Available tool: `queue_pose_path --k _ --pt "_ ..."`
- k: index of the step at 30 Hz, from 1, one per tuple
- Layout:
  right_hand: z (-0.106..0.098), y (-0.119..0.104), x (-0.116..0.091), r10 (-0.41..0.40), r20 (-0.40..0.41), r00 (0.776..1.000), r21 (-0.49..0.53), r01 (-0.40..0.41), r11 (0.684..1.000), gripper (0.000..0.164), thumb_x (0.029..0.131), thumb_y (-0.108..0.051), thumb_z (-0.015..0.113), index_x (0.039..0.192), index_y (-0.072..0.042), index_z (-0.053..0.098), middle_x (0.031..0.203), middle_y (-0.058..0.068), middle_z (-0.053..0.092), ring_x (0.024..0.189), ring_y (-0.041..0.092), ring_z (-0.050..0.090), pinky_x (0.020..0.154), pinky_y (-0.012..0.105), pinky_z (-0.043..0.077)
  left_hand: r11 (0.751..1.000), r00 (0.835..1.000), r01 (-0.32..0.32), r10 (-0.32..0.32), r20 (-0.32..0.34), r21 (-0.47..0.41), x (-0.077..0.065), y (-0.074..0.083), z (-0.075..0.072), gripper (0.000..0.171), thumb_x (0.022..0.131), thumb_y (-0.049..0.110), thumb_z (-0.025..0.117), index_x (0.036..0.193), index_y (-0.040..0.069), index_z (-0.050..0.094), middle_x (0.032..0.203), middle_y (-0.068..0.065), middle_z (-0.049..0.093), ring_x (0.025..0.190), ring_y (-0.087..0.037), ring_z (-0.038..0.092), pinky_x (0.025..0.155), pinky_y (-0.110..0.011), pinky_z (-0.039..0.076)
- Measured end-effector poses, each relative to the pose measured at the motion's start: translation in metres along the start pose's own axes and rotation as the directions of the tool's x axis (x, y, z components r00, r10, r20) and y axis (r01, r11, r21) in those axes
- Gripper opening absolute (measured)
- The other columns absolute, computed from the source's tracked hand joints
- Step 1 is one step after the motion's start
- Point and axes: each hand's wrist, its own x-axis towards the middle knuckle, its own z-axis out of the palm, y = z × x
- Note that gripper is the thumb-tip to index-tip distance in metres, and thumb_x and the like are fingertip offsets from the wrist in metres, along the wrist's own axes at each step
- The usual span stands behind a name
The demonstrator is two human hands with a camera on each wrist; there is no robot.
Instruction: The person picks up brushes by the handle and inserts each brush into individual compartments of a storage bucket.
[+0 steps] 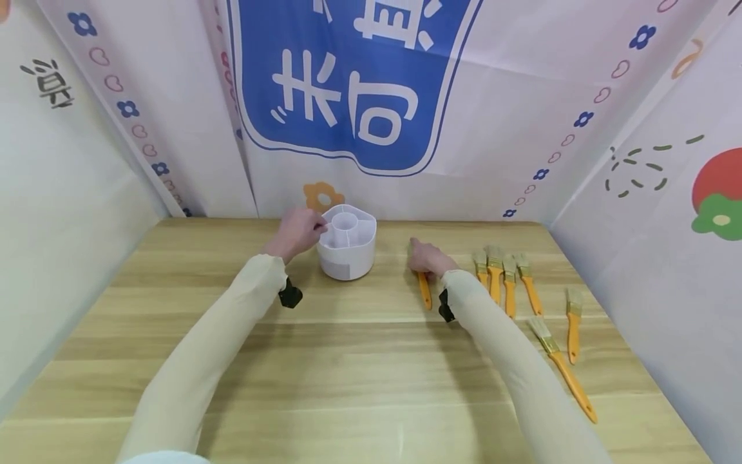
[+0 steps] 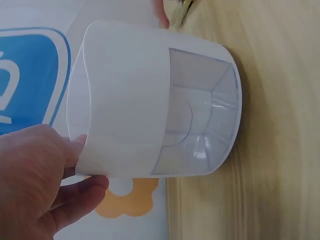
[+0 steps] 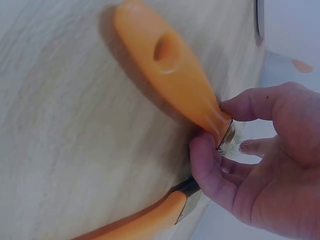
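Note:
My left hand [image 1: 299, 232] pinches the rim of a round white desk organizer [image 1: 348, 261], thumb and fingers on either side of its wall. Inside, the organizer is split into compartments around a central ring; a clear window [image 2: 197, 115] shows low on its side in the left wrist view. To the right, my right hand [image 1: 430, 258] holds a paintbrush [image 1: 425, 291] with an orange handle, thumb and forefinger at the neck by the metal ferrule. The handle [image 3: 170, 65] points back toward the near side, close over the wood. Its bristles are mostly hidden behind the hand.
Right of the hand, several orange-handled paintbrushes [image 1: 510, 290] lie in a row. Nearer the right edge are a small brush [image 1: 573, 328] and a longer one [image 1: 570, 380]. Printed cloth walls [image 1: 493, 142] rise behind and beside the wooden table [image 1: 348, 386].

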Motion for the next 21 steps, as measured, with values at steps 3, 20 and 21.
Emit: queue_pose_path --k 3,20,21 --pt "0.003 0.0 0.0 -0.004 0.001 1.0 -0.011 0.004 1.0 0.072 0.091 -0.011 0.041 0.151 -0.017 0.002 0.108 0.02 0.058 0.057 0.015 0.051 0.048 0.024 0.046 1.0 1.0 -0.015 0.015 -0.005 -0.018 -0.01 0.002 0.0 0.021 0.09 0.012 0.058 0.104 0.002 0.071 0.099 -0.015 0.071 0.081 -0.023 0.059 0.073 -0.034 0.05" --pt "0.004 0.006 0.004 -0.037 -0.006 0.999 -0.007 0.037 0.999 0.074 0.09 -0.011 0.043 0.151 -0.015 0.001 0.111 0.024 0.057 0.055 0.015 0.048 0.044 0.022 0.044 0.993 0.996 -0.094 0.093 -0.012 -0.069 -0.045 0.024 0.002 0.019 0.089 0.011 0.059 0.099 0.004 0.073 0.088 -0.012 0.072 0.066 -0.016 0.056 0.058 -0.024 0.043" --pt "0.004 0.006 0.004 -0.041 -0.009 0.999 -0.009 0.041 0.999 0.073 0.09 -0.011 0.043 0.151 -0.014 0.001 0.109 0.024 0.057 0.055 0.015 0.049 0.045 0.022 0.044 0.993 0.996 -0.094 0.093 -0.012 -0.073 -0.047 0.025 0.001 0.018 0.089 0.011 0.059 0.099 0.004 0.073 0.088 -0.012 0.073 0.065 -0.016 0.056 0.057 -0.024 0.043"
